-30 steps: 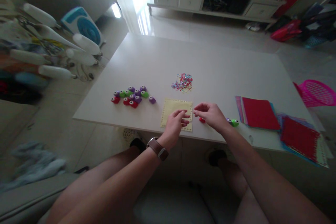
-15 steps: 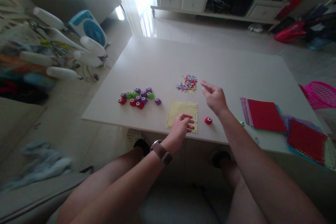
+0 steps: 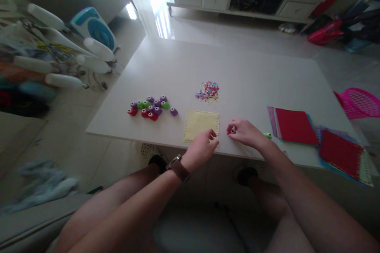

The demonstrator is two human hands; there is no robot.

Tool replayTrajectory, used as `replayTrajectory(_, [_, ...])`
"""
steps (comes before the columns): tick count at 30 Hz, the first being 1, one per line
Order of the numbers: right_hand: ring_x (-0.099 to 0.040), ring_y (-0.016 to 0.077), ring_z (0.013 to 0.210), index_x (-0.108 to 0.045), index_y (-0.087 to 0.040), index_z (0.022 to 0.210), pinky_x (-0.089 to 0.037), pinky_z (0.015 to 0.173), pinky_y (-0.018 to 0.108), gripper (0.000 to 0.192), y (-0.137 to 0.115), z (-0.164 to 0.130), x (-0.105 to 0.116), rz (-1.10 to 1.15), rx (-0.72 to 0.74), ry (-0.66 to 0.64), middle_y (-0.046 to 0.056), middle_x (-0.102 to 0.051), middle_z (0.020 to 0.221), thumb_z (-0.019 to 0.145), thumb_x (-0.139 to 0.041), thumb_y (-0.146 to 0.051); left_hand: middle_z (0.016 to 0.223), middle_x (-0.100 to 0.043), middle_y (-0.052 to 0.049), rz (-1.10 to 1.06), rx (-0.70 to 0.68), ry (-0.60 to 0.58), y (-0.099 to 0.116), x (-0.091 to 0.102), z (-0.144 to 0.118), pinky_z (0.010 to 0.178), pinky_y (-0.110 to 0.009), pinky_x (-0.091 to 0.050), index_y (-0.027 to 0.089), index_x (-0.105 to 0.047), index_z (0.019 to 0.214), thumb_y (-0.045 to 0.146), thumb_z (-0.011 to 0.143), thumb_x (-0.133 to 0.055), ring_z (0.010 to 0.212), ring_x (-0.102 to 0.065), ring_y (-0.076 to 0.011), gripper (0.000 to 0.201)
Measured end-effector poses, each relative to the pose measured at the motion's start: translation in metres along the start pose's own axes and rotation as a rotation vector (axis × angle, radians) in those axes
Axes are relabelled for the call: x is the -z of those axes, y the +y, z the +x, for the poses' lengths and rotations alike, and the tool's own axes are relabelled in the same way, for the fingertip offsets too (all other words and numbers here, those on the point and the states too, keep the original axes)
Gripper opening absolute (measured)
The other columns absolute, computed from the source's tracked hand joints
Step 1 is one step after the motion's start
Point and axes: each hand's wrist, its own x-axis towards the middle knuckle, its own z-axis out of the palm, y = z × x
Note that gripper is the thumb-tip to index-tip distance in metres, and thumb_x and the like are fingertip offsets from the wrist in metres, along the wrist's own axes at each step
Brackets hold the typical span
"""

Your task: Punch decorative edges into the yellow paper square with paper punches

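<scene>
A yellow sheet of paper [image 3: 202,121] with small punched holes along its edges lies near the front edge of the table. My left hand [image 3: 203,142], a brown-strapped watch on its wrist, is closed at the sheet's lower right corner, fingers curled round the paper's edge. Just right of the sheet, my right hand [image 3: 244,131] has its fingers round a small red craft punch [image 3: 232,130], which still rests at table level and is partly hidden. Beyond the sheet lies a heap of tiny coloured paper cut-outs [image 3: 208,91].
Several purple, green and red craft punches [image 3: 151,107] cluster on the left. A green punch [image 3: 267,135] sits behind my right wrist. Stacked coloured paper [image 3: 297,126] and punched sheets [image 3: 341,154] lie right. A pink basket [image 3: 360,102] stands past the white table's edge [image 3: 113,136].
My right hand has come down and toward me from beside the cut-outs, closing round the red craft punch. My left hand's fingers have curled in at the sheet's corner. The view has shifted slightly.
</scene>
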Motion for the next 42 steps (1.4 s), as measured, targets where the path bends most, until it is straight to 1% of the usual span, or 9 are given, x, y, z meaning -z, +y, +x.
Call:
replayTrajectory(4, [-0.061, 0.0192, 0.077, -0.074, -0.019, 0.082, -0.045, 0.074, 0.032, 0.015, 0.028, -0.014, -0.002, -0.081, -0.034, 0.05, 0.007, -0.066, 0.09, 0.083, -0.062, -0.01, 0.098, -0.069, -0.012, 0.35, -0.136, 0.078, 0.0, 0.009, -0.002, 0.089, -0.04, -0.047, 0.02, -0.067, 0.091, 0.024, 0.087, -0.059, 0.097, -0.061, -0.0278, 0.009])
replayTrajectory(10, [-0.06, 0.026, 0.095, -0.073, -0.019, 0.086, -0.043, 0.082, 0.037, 0.022, 0.061, -0.029, 0.003, -0.282, -0.129, 0.188, 0.011, -0.067, 0.096, 0.088, -0.054, -0.007, 0.105, -0.068, -0.014, 0.573, -0.125, 0.024, 0.001, 0.015, 0.001, 0.092, -0.043, -0.048, 0.018, -0.068, 0.1, 0.025, 0.092, -0.054, 0.104, -0.059, -0.0299, 0.017])
replayTrajectory(14, [-0.056, 0.0315, 0.106, -0.074, -0.02, 0.095, -0.041, 0.082, 0.042, 0.022, 0.05, -0.035, 0.003, -0.392, -0.167, 0.321, 0.013, -0.069, 0.108, 0.088, -0.056, -0.011, 0.11, -0.068, -0.014, 0.65, -0.116, 0.027, 0.006, 0.017, 0.001, 0.095, -0.042, -0.049, 0.017, -0.068, 0.106, 0.026, 0.093, -0.055, 0.109, -0.059, -0.0293, 0.02])
replayTrajectory(18, [-0.056, 0.0316, 0.111, -0.073, -0.021, 0.1, -0.04, 0.082, 0.041, 0.017, 0.022, -0.034, 0.0, -0.33, -0.098, 0.381, 0.01, -0.069, 0.114, 0.088, -0.062, -0.02, 0.131, -0.064, -0.015, 0.777, -0.08, 0.11, 0.007, 0.037, 0.007, 0.108, -0.042, -0.046, 0.016, -0.067, 0.119, 0.029, 0.094, -0.056, 0.125, -0.055, -0.0298, 0.03])
replayTrajectory(21, [-0.056, 0.0306, 0.112, -0.073, -0.021, 0.099, -0.039, 0.083, 0.04, 0.015, 0.01, -0.031, -0.006, -0.287, -0.054, 0.362, 0.009, -0.07, 0.116, 0.089, -0.062, -0.022, 0.161, -0.043, -0.019, 0.906, -0.015, 0.196, 0.0, 0.065, 0.015, 0.122, -0.046, -0.036, 0.012, -0.058, 0.139, 0.03, 0.096, -0.054, 0.15, -0.037, -0.0343, 0.047])
replayTrajectory(24, [-0.057, 0.0298, 0.111, -0.073, -0.021, 0.098, -0.04, 0.084, 0.04, 0.014, 0.009, -0.03, -0.012, -0.269, -0.049, 0.323, 0.009, -0.07, 0.114, 0.09, -0.062, -0.022, 0.169, -0.029, -0.023, 0.989, 0.042, 0.185, -0.012, 0.088, 0.021, 0.127, -0.049, -0.028, 0.007, -0.048, 0.149, 0.031, 0.096, -0.053, 0.158, -0.026, -0.0378, 0.058])
replayTrajectory(31, [-0.059, 0.0293, 0.11, -0.073, -0.021, 0.096, -0.04, 0.085, 0.041, 0.014, 0.018, -0.034, -0.015, -0.244, -0.077, 0.271, 0.009, -0.071, 0.112, 0.089, -0.061, -0.021, 0.153, -0.049, -0.023, 1.052, 0.041, 0.12, -0.021, 0.102, 0.022, 0.12, -0.048, -0.039, 0.007, -0.049, 0.148, 0.038, 0.095, -0.053, 0.143, -0.046, -0.0377, 0.061])
replayTrajectory(37, [-0.059, 0.0295, 0.112, -0.073, -0.021, 0.096, -0.04, 0.087, 0.042, 0.013, 0.018, -0.037, -0.014, -0.222, -0.083, 0.252, 0.008, -0.071, 0.11, 0.09, -0.061, -0.021, 0.145, -0.051, -0.022, 1.066, 0.0, 0.138, -0.03, 0.108, 0.026, 0.118, -0.044, -0.041, 0.007, -0.06, 0.133, 0.023, 0.093, -0.05, 0.139, -0.048, -0.0346, 0.045])
replayTrajectory(42, [-0.059, 0.0295, 0.113, -0.072, -0.022, 0.096, -0.039, 0.092, 0.044, 0.012, 0.015, -0.037, -0.014, -0.208, -0.08, 0.24, 0.008, -0.071, 0.111, 0.091, -0.062, -0.021, 0.119, -0.061, -0.017, 0.996, 0.016, 0.043, -0.033, 0.112, 0.025, 0.099, -0.04, -0.052, 0.012, -0.067, 0.12, 0.011, 0.088, -0.047, 0.112, -0.064, -0.0289, 0.038])
